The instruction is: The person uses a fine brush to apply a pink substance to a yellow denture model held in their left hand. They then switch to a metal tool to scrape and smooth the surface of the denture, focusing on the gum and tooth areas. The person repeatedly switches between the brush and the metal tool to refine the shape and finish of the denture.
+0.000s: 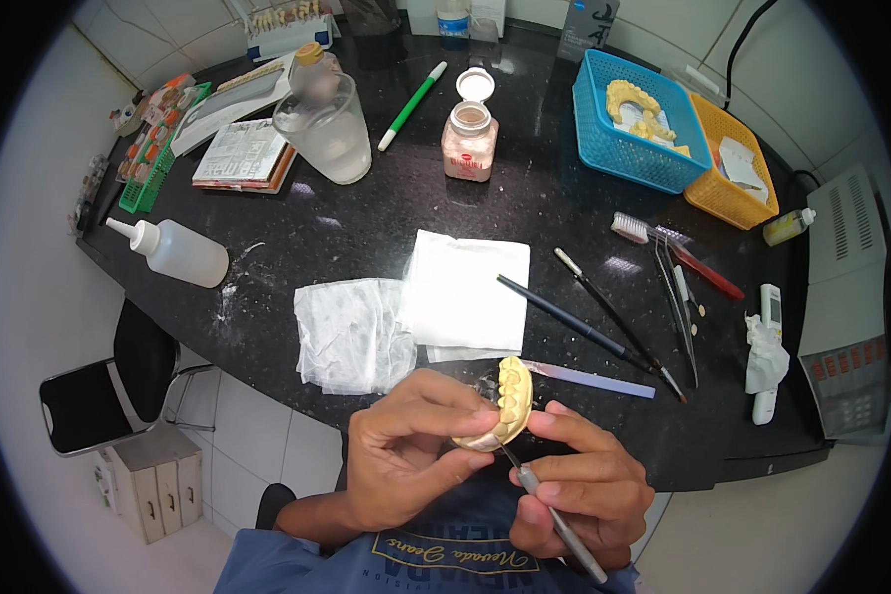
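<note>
Between the thumb and fingers of my left hand (401,436) is a yellow dental cast (514,401), a curved arch with a row of teeth, tilted over my lap at the table's near edge. A pale pinkish patch shows on its lower rim, close to my left fingertips. My right hand (594,480) grips a thin metal carving tool (561,530) like a pen. The tool's narrow tip meets the lower edge of the cast, while my right index finger rests at the cast's side. Behind the cast lies a flat lilac-handled spatula (594,380).
White tissues (468,292) and a crumpled cloth (351,332) lie ahead. Brushes (604,307), tweezers (675,307) and a toothbrush (678,252) are at right. Farther off stand an uncapped powder jar (468,153), a cup (332,134), a squeeze bottle (183,252) and a blue basket (639,168).
</note>
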### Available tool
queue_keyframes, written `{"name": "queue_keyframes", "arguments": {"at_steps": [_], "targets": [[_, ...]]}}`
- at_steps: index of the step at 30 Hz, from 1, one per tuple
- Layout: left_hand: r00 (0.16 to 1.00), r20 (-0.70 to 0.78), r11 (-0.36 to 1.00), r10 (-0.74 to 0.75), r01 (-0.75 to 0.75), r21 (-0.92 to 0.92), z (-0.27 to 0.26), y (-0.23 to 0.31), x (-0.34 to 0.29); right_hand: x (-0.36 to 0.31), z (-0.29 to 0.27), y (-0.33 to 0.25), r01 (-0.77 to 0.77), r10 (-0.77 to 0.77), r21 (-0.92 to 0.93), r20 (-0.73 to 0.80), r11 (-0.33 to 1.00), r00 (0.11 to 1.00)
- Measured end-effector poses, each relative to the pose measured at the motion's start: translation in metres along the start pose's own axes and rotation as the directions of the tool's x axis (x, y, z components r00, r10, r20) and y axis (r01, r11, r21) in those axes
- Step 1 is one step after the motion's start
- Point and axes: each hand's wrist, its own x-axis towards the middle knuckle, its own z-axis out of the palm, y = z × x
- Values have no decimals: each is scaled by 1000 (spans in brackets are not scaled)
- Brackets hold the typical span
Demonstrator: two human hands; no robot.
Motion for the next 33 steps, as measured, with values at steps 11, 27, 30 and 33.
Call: {"name": "queue_keyframes", "arguments": {"at_steps": [11,27,30,33], "targets": [[1000,-15,1000,3,-3,7,1,-1,0,0,-1,0,0,0,-13,21,1000,1000],[1000,-10,1000,2,-2,17,1,-1,0,1,-2,0,-8,8,-14,20,1000,1000],[1000,-9,1000,1,-1,14,1,-1,0,1,-2,-1,-7,7,-11,15,1000,1000],[1000,-8,1000,0,0,7,1,-1,0,1,-2,-1,-8,8,-10,13,1000,1000]]}}
